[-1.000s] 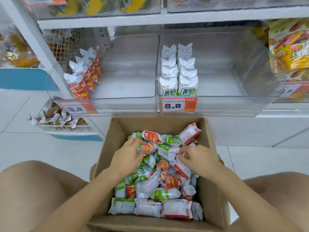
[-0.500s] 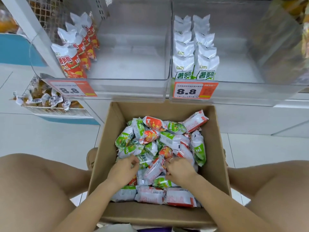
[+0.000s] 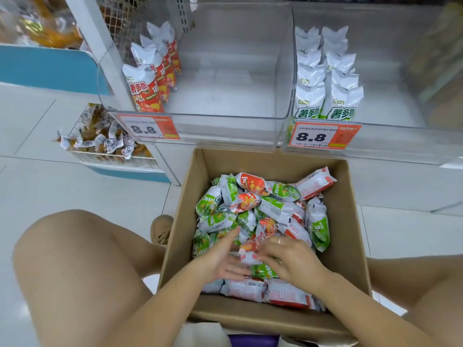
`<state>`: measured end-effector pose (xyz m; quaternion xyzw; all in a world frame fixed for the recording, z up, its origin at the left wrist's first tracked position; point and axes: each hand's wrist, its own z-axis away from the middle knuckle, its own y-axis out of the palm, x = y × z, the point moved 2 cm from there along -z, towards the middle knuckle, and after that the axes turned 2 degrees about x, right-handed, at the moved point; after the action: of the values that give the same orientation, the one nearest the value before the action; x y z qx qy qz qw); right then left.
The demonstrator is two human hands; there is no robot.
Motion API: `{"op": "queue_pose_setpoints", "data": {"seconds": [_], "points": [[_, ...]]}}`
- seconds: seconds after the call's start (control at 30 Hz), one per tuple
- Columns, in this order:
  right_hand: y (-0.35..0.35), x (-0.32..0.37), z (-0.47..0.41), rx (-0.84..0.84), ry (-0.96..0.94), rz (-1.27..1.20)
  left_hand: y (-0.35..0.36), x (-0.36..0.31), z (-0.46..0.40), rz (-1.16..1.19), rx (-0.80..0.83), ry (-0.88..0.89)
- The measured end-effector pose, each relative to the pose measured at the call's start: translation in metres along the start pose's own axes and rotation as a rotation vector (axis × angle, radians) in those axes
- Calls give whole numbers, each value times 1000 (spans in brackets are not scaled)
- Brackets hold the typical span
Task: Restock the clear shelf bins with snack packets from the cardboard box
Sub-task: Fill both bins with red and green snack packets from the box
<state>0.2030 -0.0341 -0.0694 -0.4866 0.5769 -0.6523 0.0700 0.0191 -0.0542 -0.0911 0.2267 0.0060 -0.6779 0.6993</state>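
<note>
**Both hands in the box of snack packets**

A cardboard box (image 3: 350, 221) was seen on the floor between the person's knees, heaped with red and green snack packets (image 3: 250, 204). The left hand (image 3: 220, 261) was laid among the packets near the front of the box, its fingers stretched out straight and nothing gripped. The right hand (image 3: 290, 259) was set just beside it, fingers curled; a red-and-white packet (image 3: 246, 254) appeared to be pinched at their tips, though the blur left the hold uncertain. A ring (image 3: 279, 241) was worn on one finger of that hand.

Above the box, two clear shelf bins were mounted side by side. In the left bin (image 3: 225, 128) a single row of red packets (image 3: 147, 93) was stood upright against the left wall. In the right bin (image 3: 400, 146) two rows of green packets (image 3: 325, 96) were stood at its left side. An orange price tag (image 3: 323, 136) marked 8.8 was fixed to the right bin's front, and a similar tag (image 3: 147, 127) to the left bin's.
</note>
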Motion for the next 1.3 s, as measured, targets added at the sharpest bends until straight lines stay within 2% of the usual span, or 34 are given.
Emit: {"op": "queue_pose_setpoints", "data": {"seconds": [0.07,0.13,0.2,0.23,0.3,0.4,0.5,0.57,0.7,0.83,1.0,1.13,1.23,1.3], "points": [[7,12,6,7,-83,-71,0,4,-1,86,56,51],[12,20,11,-11,-106,-97,-1,6,-2,65,41,139],[12,22,13,-43,-30,-80,-4,5,-1,69,1,211],[11,18,12,-26,75,-71,-7,3,0,77,-28,244],[9,1,12,151,357,-25,-15,0,1,87,-97,295],[11,-35,29,588,711,6,-21,-4,6,127,-146,321],[19,-46,52,939,824,-18,-21,-3,7,117,-145,331],[25,-43,56,1013,829,-41,-19,-3,8,94,-142,337],[20,-36,44,919,826,-61,-14,-4,13,31,-126,358],[-11,-27,25,634,889,-247,-13,-8,15,67,-56,365],[-35,-15,6,265,927,-573,-5,-10,21,195,3,356],[-36,1,0,142,998,-912,1,-12,26,263,82,359],[-44,12,-2,44,906,-1235,3,-14,29,327,109,369],[-50,16,-4,15,821,-1287,3,-15,31,431,128,364]]}}
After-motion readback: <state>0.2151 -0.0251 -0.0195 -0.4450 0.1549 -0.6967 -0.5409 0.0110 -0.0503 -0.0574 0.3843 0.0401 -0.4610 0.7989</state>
